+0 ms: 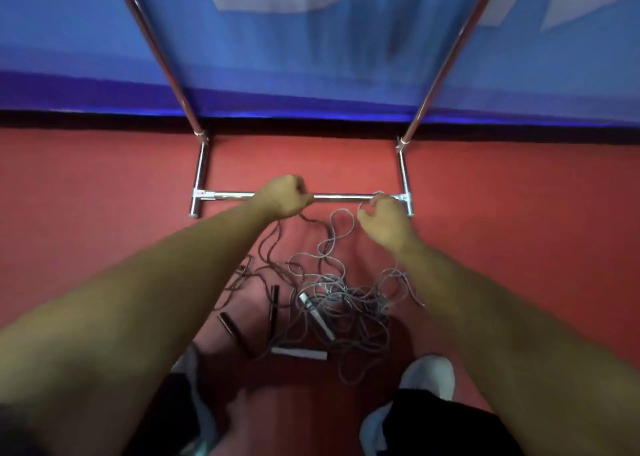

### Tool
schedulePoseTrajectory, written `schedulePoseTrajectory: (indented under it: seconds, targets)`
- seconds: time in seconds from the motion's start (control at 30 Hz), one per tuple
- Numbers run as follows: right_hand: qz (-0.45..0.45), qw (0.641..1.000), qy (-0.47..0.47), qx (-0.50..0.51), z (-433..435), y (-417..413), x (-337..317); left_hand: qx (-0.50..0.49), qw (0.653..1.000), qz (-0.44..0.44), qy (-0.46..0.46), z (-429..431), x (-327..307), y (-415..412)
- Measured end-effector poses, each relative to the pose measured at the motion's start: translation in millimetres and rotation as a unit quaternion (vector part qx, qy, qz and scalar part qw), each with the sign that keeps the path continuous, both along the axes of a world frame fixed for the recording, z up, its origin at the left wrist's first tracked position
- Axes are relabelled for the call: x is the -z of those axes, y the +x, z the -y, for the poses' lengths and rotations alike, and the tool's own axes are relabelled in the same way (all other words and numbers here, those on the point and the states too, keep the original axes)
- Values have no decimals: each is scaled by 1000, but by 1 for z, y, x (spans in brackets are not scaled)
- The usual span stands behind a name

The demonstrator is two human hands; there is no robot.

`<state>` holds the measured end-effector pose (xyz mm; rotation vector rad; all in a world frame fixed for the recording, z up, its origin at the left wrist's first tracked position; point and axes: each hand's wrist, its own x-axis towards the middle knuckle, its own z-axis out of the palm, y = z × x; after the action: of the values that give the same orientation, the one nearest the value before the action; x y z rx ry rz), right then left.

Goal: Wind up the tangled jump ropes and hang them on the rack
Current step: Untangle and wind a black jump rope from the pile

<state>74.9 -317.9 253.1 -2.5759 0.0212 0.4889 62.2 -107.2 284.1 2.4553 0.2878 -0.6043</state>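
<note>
1. Red matte flooring (519,213) is filling the near ground. The person's white shoes (427,376) and black trouser legs (446,421) are standing at its closest edge.
2. Just beyond the shoes, four handles are lying loose on the floor: two dark cylindrical handles (230,324) and two silver-white handles (299,353). None is being held or gathered.
3. Around them, a thin grey jump-rope cord (346,303) is sprawling in a dense knot of loops. A thin dark jump-rope cord (266,248) is running into it from the left, so the two ropes are looking far from separated.
4. Further out, the left hand (282,196) is curling its fingers in a closed grip on what looks like a strand of the dark cord, which is rising from the pile. The right hand (384,218) is pinching a raised loop of the grey cord between thumb and fingers.
5. Behind both hands, a chrome tubular rack (199,168) is standing on the floor. Its lower crossbar (343,197) and its two uprights are bare of rope, and its top is lying out of view.
6. Farthest back, a blue banner (311,57) is covering the wall.
7. By my reading, the work is only beginning. No neat coil is showing, most of both ropes is lying on the floor, and untangling, winding and hanging are all remaining.
</note>
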Motion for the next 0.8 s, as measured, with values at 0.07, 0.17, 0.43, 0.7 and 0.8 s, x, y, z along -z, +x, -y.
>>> schedulePoseTrajectory:
  seconds: [0.07, 0.17, 0.43, 0.7, 0.8]
  targets:
    - [-31, 999, -14, -9, -4, -13, 35, 4, 999, -31, 0, -4, 40, -17]
    - [-67, 997, -21, -17, -9, -31, 82, 10, 997, -73, 5, -8, 93, -39]
    - [-149, 985, -22, -86, -34, -69, 175, 77, 992, -99, -31, -3, 201, -76]
    - [-189, 977, -20, -103, -49, -80, 224, -55, 994, -94, -29, -20, 281, -93]
    - [-193, 976, -13, -102, -49, -82, 231, -44, 995, -89, -28, -19, 282, -95]
